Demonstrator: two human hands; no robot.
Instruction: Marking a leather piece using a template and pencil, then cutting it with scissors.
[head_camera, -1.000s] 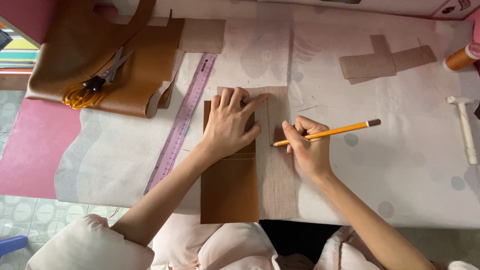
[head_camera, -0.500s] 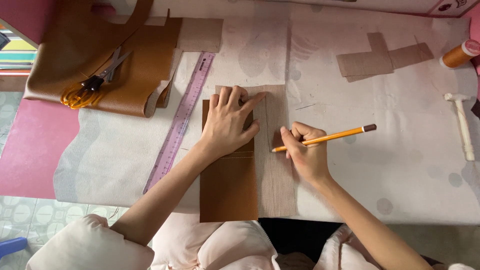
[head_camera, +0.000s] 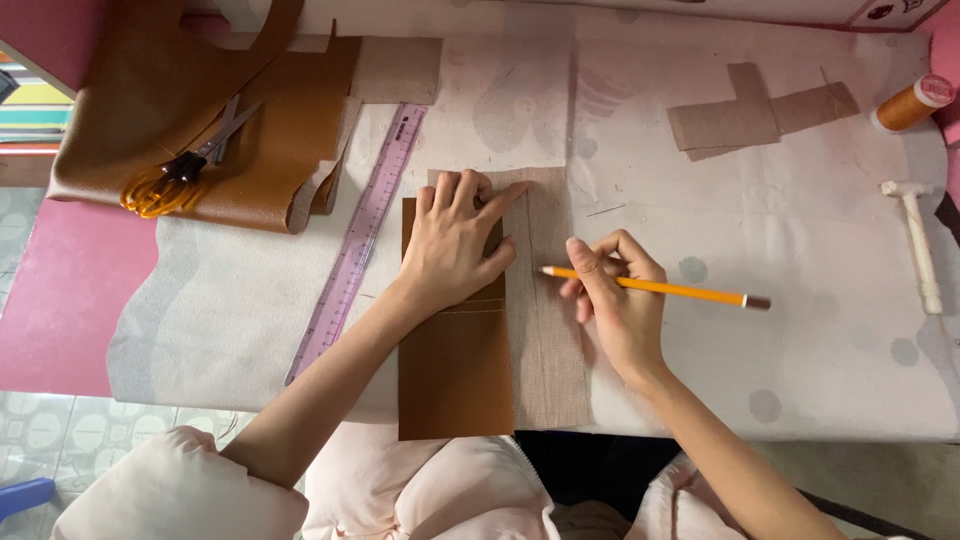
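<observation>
Under left hand (head_camera: 452, 245): brown leather panel (head_camera: 455, 365) pressed flat on bench (head_camera: 780, 330), palm down, fingers spread, no grip. Grey fabric strip (head_camera: 552, 340) lies just right of it, partly under fingertips. Right hand (head_camera: 615, 300) pinches yellow pencil (head_camera: 655, 287); tip now lower on strip than half second ago, line apparently advancing toward body. Pink ruler (head_camera: 360, 245) left of left hand, untouched.
</observation>
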